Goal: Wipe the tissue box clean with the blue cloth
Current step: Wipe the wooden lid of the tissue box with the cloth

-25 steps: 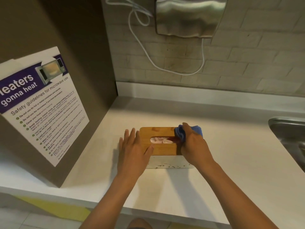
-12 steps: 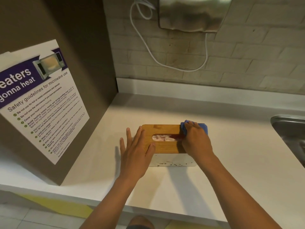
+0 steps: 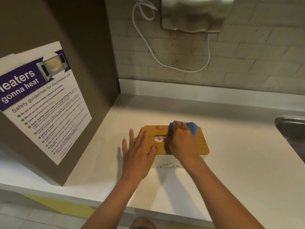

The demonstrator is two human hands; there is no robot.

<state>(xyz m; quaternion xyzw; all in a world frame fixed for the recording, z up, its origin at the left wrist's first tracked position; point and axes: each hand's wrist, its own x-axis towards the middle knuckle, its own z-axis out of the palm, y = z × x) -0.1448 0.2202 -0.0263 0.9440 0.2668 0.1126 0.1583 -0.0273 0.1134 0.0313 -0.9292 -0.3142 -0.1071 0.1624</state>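
A tissue box with a wooden lid and a white body sits on the pale counter, a tissue showing in its oval slot. My right hand presses a bunched blue cloth onto the lid's far middle part. My left hand lies flat with fingers spread against the box's left end, its thumb resting on the lid's near left corner. The box's white front shows dark specks low down.
A brown cabinet side with a microwave safety poster stands at the left. A steel sink is at the right edge. A metal dispenser and a white cable hang on the tiled wall behind.
My right hand and the cloth have slid leftward along the lid's far edge, uncovering the lid's right end. My left hand stays at the box's left end.
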